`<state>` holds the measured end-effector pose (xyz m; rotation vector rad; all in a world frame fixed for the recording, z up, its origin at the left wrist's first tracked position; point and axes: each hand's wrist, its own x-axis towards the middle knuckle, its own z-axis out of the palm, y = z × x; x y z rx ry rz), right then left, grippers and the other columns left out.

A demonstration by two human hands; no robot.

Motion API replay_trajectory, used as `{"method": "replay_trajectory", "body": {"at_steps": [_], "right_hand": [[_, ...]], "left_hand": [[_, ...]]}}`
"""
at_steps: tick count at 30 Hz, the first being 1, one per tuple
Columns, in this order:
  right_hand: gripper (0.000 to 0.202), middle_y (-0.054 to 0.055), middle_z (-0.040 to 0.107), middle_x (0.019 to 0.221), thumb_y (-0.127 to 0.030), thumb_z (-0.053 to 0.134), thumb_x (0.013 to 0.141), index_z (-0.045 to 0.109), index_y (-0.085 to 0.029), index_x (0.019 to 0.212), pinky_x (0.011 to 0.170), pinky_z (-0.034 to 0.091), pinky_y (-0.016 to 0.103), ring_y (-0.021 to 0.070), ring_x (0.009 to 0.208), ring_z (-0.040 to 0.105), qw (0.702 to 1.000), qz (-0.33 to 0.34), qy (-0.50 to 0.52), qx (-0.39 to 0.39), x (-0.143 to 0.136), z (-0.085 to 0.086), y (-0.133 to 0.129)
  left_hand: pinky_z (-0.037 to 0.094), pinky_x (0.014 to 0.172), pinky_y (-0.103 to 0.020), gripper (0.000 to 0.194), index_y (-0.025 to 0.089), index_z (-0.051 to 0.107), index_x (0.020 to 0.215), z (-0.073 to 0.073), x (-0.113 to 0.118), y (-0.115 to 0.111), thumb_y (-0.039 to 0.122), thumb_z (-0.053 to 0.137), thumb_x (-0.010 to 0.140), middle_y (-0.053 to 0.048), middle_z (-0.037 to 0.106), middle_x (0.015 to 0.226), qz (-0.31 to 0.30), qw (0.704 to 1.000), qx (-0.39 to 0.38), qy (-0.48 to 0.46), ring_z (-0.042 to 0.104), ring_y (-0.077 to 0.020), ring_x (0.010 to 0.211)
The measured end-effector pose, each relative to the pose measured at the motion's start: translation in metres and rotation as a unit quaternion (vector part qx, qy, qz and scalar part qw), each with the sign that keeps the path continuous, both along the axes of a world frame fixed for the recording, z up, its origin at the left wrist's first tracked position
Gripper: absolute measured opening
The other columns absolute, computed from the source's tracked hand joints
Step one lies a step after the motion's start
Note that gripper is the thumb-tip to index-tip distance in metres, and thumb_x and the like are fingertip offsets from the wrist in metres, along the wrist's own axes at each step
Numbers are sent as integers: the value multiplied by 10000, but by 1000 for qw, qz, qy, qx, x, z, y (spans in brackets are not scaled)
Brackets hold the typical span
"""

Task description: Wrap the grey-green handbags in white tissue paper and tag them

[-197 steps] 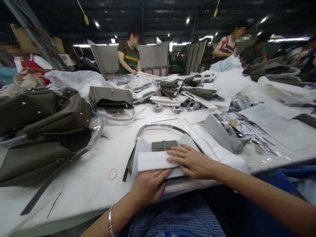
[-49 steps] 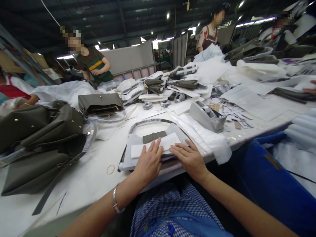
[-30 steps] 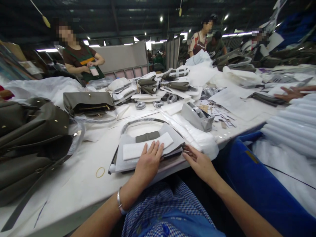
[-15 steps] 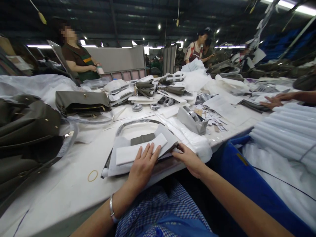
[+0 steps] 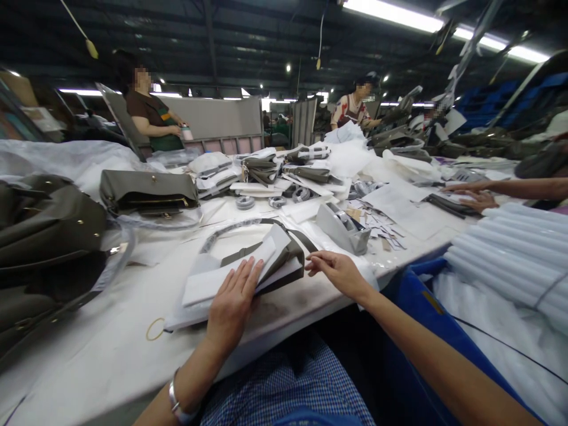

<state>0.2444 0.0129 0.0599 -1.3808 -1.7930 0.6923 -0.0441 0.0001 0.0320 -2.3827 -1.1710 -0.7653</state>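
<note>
My left hand (image 5: 235,299) lies with its fingers stretched out on a white foam strip (image 5: 210,284). Under the strip is a dark olive bag piece (image 5: 290,260) wrapped partly in white sheet, near the front edge of the table. A wrapped handle (image 5: 222,231) arches behind it. Just right of the bag piece, my right hand (image 5: 335,272) hovers with bent fingers beside its raised end; nothing shows between them. The underside of the bag piece is hidden.
A tape dispenser (image 5: 339,228) stands behind my right hand. An olive bag (image 5: 148,192) sits at the left, a yellow band (image 5: 155,329) nearer. A blue bin (image 5: 410,307) is at the right. Another person's hands (image 5: 473,195) work at the far right.
The foam strip and bag piece have shifted left and turned, with the bag's right end now raised and folded. My left hand moved left with them; my right hand has come off the piece.
</note>
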Motion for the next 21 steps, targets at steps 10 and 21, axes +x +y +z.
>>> {"method": "replay_trajectory", "body": {"at_steps": [10, 21], "right_hand": [[171, 106, 698, 1253, -134, 662, 865, 758, -214, 982, 1130, 257, 666, 366, 1336, 501, 943, -43, -312, 110, 53, -42, 52], [183, 32, 760, 1109, -205, 581, 942, 758, -251, 941, 1168, 259, 541, 243, 1170, 641, 946, -57, -277, 158, 30, -14, 45]], "left_hand": [[397, 1143, -418, 809, 225, 167, 1576, 17, -9, 8, 101, 585, 895, -82, 445, 1536, 42, 995, -15, -87, 465, -258, 1379], [372, 1157, -395, 834, 238, 173, 1574, 18, -11, 10, 99, 613, 880, -72, 434, 1544, 46, 994, -21, -100, 452, -251, 1387]]}}
